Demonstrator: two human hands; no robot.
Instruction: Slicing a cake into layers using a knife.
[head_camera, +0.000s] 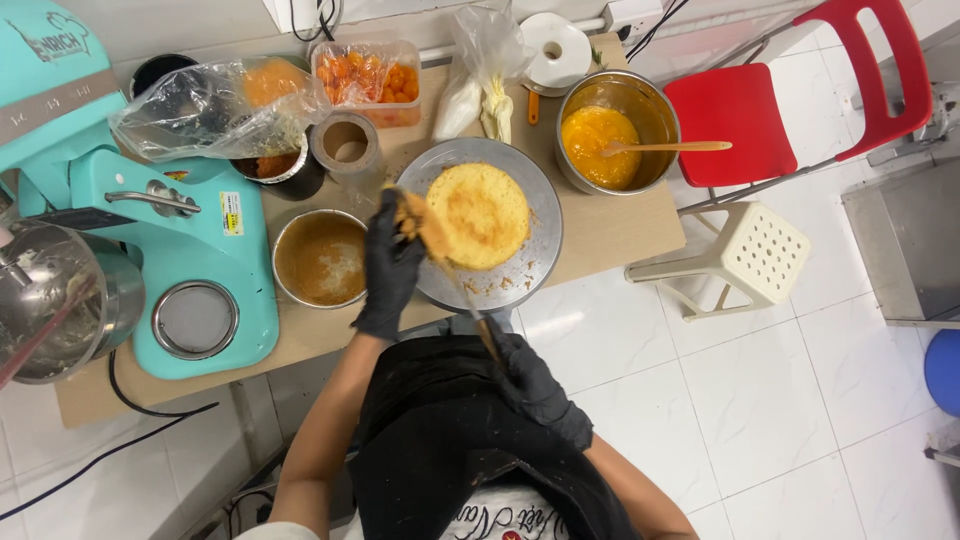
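I observe a long knife running from the wooden handle at 6 o'clock up toward 11 o'clock, its blade under a slice of cake. My right hand, black-gloved, is clamped on the handle; the blade's tip is hidden by crumb. My left hand has its fingers closed on that lifted, ragged slice. The round sponge cake, porous and golden, sits on a steel turntable. At 2 o'clock, a steel bowl holds orange filling.

Black gloves on both hands, black apron.
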